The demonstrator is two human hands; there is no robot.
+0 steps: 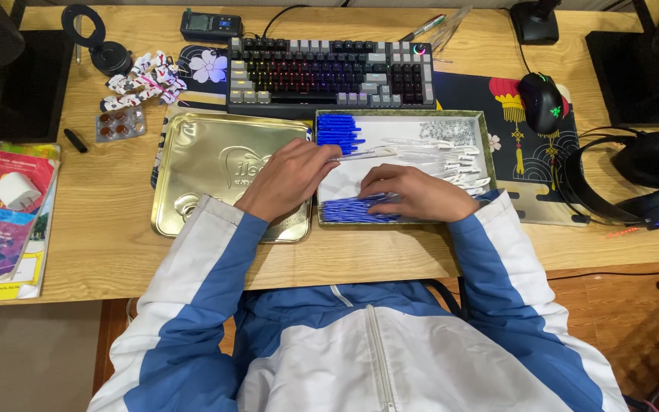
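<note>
- While the left hand (287, 179) pinches a clear pen barrel (364, 155) over the shallow tray (482, 136), its grip is narrow and closed on it.
- The right hand (413, 192) rests curled on blue refills (348, 210); whether it holds one is unclear.
- Assembly seems underway; next calls for aligning refill with barrel.
- A gold tin lid (200, 164) lies beside on the desk (108, 244), below the keyboard (329, 72).

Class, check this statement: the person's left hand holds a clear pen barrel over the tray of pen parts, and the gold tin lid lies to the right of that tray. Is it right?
Not quite. The head view shows the gold tin lid lying to the left of the tray, not the right. The rest stands: the left hand holds a clear pen barrel over it.
</note>
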